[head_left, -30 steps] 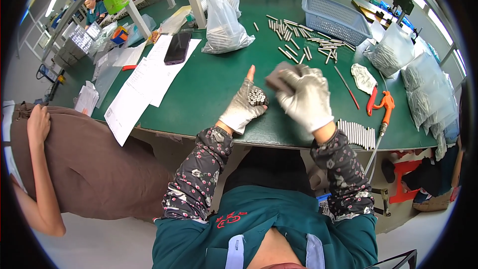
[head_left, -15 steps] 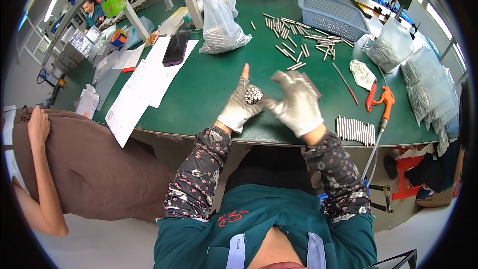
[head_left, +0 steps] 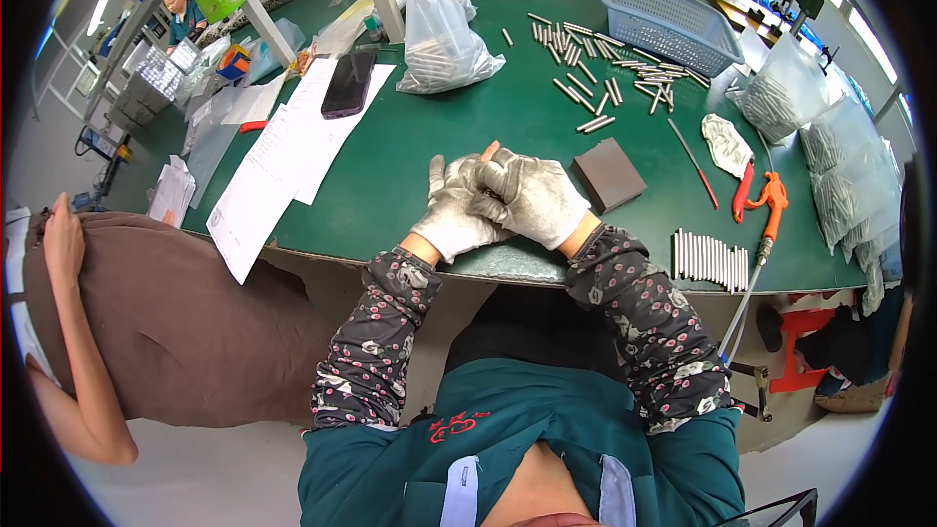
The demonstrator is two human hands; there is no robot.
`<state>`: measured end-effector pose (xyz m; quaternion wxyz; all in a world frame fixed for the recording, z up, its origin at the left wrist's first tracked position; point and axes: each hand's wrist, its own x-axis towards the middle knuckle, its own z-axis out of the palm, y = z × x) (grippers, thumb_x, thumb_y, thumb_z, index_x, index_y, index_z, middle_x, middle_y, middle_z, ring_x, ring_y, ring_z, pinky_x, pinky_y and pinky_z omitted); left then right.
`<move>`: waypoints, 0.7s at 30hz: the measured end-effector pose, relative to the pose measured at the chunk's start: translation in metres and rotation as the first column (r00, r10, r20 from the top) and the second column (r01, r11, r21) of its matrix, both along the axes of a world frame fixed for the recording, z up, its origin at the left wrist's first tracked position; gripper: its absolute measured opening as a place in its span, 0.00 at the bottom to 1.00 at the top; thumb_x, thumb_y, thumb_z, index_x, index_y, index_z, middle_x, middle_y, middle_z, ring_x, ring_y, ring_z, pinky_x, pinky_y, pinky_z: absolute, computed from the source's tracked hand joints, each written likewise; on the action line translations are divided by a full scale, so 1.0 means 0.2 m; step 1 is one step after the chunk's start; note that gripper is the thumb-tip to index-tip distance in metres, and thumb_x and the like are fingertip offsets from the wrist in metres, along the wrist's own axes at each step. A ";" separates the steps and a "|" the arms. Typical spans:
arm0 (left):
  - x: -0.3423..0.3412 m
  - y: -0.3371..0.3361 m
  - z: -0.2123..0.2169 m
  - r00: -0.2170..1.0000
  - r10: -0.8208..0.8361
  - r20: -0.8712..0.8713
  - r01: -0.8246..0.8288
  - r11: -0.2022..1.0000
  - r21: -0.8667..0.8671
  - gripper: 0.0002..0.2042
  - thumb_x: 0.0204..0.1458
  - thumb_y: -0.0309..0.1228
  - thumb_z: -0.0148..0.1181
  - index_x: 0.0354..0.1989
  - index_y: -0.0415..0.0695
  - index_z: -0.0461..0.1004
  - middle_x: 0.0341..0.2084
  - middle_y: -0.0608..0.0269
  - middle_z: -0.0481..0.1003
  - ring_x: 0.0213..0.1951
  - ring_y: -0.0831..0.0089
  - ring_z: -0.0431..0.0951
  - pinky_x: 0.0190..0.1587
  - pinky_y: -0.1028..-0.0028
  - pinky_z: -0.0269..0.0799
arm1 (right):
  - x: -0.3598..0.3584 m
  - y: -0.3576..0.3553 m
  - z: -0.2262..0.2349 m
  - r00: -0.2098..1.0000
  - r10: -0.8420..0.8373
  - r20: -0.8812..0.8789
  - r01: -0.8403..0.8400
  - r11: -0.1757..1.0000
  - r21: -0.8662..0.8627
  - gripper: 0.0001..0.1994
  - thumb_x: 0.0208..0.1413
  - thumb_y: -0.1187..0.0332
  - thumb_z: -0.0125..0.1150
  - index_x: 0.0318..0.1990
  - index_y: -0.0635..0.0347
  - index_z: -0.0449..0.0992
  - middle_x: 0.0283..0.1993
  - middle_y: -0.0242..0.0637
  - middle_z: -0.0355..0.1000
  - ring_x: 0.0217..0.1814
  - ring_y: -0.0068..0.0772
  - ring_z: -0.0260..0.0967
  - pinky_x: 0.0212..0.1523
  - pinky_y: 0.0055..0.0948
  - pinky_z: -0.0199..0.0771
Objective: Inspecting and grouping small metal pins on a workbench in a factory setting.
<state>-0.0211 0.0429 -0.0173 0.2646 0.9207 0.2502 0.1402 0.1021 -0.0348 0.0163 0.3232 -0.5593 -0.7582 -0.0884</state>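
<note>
My left hand (head_left: 451, 210) and my right hand (head_left: 540, 199), both in pale work gloves, are pressed together over the table's front edge. My right hand's curled fingers lap over the left. The bundle of metal pins seen in my left hand half a second ago is now hidden between them. One bare fingertip pokes out at the top. Right of my hands lies a dark brown block (head_left: 609, 175). Farther off, several loose metal pins (head_left: 583, 71) are scattered, and a neat row of pins (head_left: 711, 261) lies near the front edge at the right.
A blue basket (head_left: 673, 24) stands behind the loose pins. Right are bags of pins (head_left: 847, 171), an orange air gun (head_left: 771, 200), a red-handled tool (head_left: 742, 190) and a thin rod (head_left: 691, 161). Left are papers (head_left: 283, 161), a phone (head_left: 348, 85), another bag (head_left: 444, 49) and a standing person (head_left: 185, 322).
My right hand has moved left, off the dark block, and closed against my left hand. The pin bundle's ends have gone out of sight. The view has shifted slightly.
</note>
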 end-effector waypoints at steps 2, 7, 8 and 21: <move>-0.01 -0.07 0.16 0.967 0.106 -0.231 -0.046 0.966 0.253 0.45 0.27 0.59 0.59 0.57 0.49 0.53 0.50 0.58 0.59 0.55 0.62 0.55 0.59 0.50 0.36 | 0.01 0.00 0.00 1.000 -0.012 0.025 0.012 1.000 0.021 0.11 0.43 0.60 0.56 0.30 0.55 0.67 0.26 0.38 0.67 0.24 0.40 0.67 0.24 0.34 0.66; -0.05 -0.04 0.04 0.999 0.014 0.033 -0.024 0.943 0.333 0.47 0.28 0.51 0.65 0.58 0.43 0.50 0.49 0.49 0.59 0.55 0.57 0.56 0.59 0.54 0.39 | 0.00 -0.01 -0.02 0.983 -0.164 -0.088 0.179 0.960 0.215 0.05 0.41 0.69 0.56 0.24 0.54 0.66 0.20 0.35 0.64 0.19 0.36 0.65 0.18 0.31 0.64; -0.06 -0.05 0.04 1.000 0.021 0.019 -0.026 0.942 0.334 0.48 0.28 0.51 0.65 0.58 0.42 0.50 0.49 0.48 0.59 0.55 0.56 0.56 0.59 0.54 0.39 | -0.01 -0.05 0.03 0.972 -0.190 -0.140 0.220 0.944 0.245 0.04 0.41 0.71 0.56 0.23 0.55 0.66 0.20 0.35 0.64 0.19 0.36 0.65 0.18 0.31 0.63; 0.05 -0.07 0.10 0.839 -0.133 0.527 0.060 0.986 0.152 0.55 0.24 0.52 0.67 0.61 0.43 0.42 0.58 0.48 0.50 0.60 0.51 0.46 0.60 0.57 0.40 | -0.03 0.03 0.02 -0.419 -0.305 -0.855 -0.319 0.931 -0.176 0.11 0.52 0.61 0.48 0.34 0.58 0.69 0.30 0.31 0.70 0.29 0.25 0.67 0.31 0.25 0.67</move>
